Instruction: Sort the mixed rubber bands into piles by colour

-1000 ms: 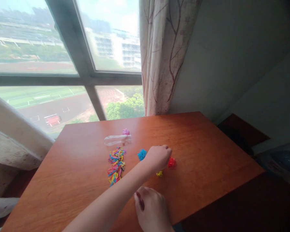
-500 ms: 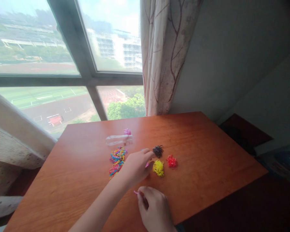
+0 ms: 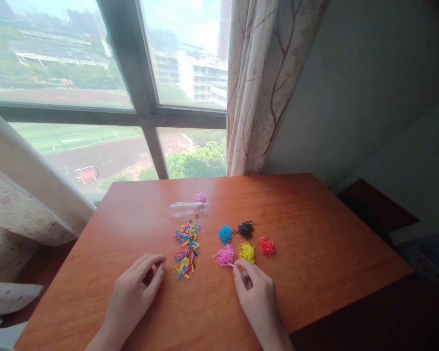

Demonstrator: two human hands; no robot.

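Small rubber bands lie on the table in piles. My right hand [image 3: 258,290] pinches a pink rubber band [image 3: 231,265] at the near edge of the pink pile [image 3: 225,255]. Just beyond its fingers is the yellow pile [image 3: 246,252]; the red pile [image 3: 267,247] sits to the right, with the blue pile [image 3: 225,234] and black pile [image 3: 245,229] behind. My left hand [image 3: 137,285] rests left of the mixed-colour pile [image 3: 186,248], thumb and forefinger brought together. Whatever those fingertips may hold is too small to make out.
Behind the mixed pile lies a clear plastic bag [image 3: 185,209] with a pink object [image 3: 200,197] at its far side. The wooden table [image 3: 314,234] ends at a window [image 3: 146,117] and a curtain [image 3: 256,87].
My left hand has drawn back from over the piles to the left side, uncovering the blue and pink piles. My right hand has brought its pink band forward to the pink pile. The view has shifted slightly.
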